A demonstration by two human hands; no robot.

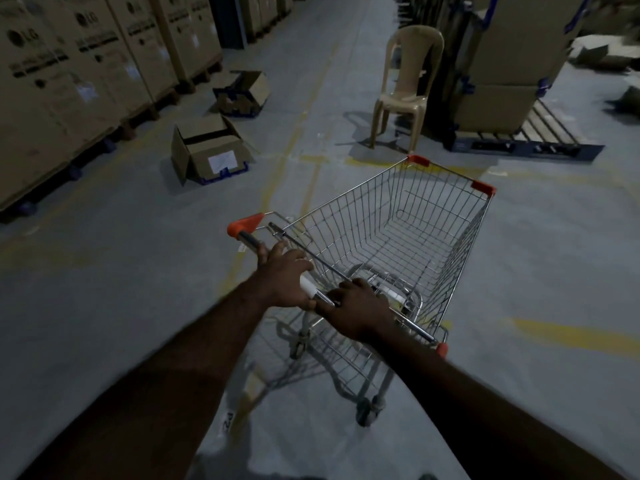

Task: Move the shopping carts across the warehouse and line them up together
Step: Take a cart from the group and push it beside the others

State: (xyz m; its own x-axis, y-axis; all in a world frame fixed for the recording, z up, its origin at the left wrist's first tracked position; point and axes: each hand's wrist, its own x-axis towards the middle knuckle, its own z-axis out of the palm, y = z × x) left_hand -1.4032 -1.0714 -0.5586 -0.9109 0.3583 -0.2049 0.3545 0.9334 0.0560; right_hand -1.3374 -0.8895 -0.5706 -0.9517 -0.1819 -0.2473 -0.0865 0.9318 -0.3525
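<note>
Grey warehouse floor (104, 289) with yellow lines ran ahead. Stacked cartons (69, 81) stood at ten o'clock, an open box (207, 150) at eleven and a plastic chair (405, 84) at one. One shopping cart (398, 230) stood on its wheels directly before me at twelve. My left hand (282, 277) and right hand (360, 308) were both wrapped around its handle bar (249, 241), side by side near the bar's middle.

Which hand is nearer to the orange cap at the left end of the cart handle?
Left. The left hand grips the handle close to the orange cap; the right hand grips it farther along, beyond the left hand.
</note>
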